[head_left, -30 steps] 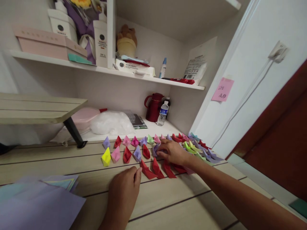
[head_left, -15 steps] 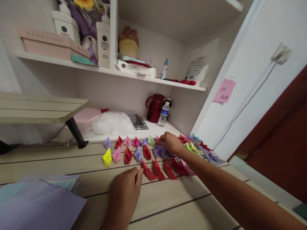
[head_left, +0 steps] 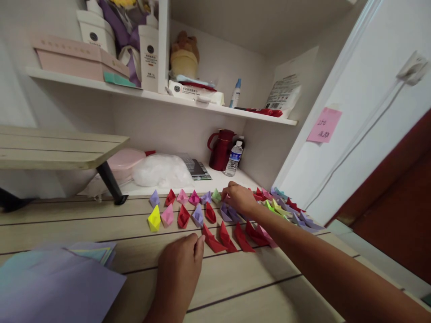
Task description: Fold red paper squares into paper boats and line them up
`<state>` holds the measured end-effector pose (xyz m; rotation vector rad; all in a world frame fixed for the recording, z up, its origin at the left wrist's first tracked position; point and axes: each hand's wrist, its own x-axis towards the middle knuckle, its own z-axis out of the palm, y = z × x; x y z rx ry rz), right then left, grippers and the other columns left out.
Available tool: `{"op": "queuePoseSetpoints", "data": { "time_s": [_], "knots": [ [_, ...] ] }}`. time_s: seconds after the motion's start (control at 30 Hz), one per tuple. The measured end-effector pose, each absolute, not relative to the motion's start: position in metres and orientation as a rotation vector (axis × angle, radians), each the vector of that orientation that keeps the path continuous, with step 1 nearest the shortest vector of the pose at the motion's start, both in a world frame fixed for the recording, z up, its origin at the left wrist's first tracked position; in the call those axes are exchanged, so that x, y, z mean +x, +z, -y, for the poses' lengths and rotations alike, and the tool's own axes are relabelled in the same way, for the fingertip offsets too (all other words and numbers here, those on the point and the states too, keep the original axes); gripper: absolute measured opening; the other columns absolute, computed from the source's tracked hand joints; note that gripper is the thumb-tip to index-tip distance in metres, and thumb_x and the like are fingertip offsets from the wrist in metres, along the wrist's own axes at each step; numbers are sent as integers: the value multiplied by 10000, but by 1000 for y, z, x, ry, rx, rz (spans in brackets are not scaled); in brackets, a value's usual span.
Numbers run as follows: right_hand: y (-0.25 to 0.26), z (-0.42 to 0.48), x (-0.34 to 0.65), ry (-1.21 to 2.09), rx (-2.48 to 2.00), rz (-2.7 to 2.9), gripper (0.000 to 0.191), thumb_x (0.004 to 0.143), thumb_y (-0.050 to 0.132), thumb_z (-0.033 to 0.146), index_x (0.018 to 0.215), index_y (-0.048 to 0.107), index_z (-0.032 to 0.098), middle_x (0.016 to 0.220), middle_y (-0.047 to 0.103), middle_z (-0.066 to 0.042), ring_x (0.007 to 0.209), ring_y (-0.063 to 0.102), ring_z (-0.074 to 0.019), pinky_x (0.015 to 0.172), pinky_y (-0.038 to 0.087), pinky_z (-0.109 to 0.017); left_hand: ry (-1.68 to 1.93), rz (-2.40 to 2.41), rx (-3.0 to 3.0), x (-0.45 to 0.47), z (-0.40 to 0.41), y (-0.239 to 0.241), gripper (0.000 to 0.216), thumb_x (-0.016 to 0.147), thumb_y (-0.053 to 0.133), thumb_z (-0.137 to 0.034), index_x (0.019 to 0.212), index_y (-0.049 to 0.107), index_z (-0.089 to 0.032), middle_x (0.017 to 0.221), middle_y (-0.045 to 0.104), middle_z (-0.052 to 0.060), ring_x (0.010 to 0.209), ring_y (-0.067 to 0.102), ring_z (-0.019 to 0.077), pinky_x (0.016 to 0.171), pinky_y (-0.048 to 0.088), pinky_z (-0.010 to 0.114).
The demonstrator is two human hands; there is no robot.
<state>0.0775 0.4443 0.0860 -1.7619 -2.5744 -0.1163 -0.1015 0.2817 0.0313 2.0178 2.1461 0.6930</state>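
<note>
Small folded paper boats in many colours stand in rows on the wooden-slat table. My right hand (head_left: 239,198) reaches over the back row, fingers pinched low beside a green boat (head_left: 216,196); it seems to grip a paper boat, mostly hidden by the fingers. Lilac boats (head_left: 229,213) sit just under that hand. Resting on the table, my left hand (head_left: 182,260) is curled closed with nothing visible in it, close to the front row's leftmost red boat (head_left: 213,240). A yellow boat (head_left: 154,219) stands at the second row's left end.
A stack of lilac and coloured paper sheets (head_left: 67,282) lies front left. Behind it stands a small raised wooden shelf (head_left: 60,148) on black legs. At the back are a plastic bag (head_left: 163,170), a dark red jug (head_left: 221,150) and a water bottle (head_left: 233,159).
The whole view has shifted slightly, so everything sits a little further right. My right hand stays pinched at the back row; a pink boat seen at its fingertips before is now hidden.
</note>
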Motion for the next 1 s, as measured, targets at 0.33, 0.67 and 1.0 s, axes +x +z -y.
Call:
{"op": "queuePoseSetpoints", "data": {
  "time_s": [0.33,0.67,1.0],
  "knots": [
    [95,-417,90,-105,-1749,2506,269,946,547,415,954,709,201,1034,692,-71,939,645,-220,776,491,-320,720,-2138,2023,-100,-283,30,332,966,436,-340,714,629,-240,696,715,8,673,656,169,577,236,298],
    [85,-410,90,-19,-1794,2494,257,842,636,492,888,761,271,953,742,-46,883,668,-219,644,405,-258,745,-2141,2046,-101,-281,29,346,965,431,-345,696,622,-241,676,708,7,655,652,171,560,208,299],
    [82,-412,88,60,-1823,2512,191,825,679,414,874,757,247,967,737,-40,944,667,-221,705,446,-265,746,-2139,2049,-101,-281,29,350,964,429,-340,697,635,-246,668,710,6,650,653,168,561,213,305]
  ]
}}
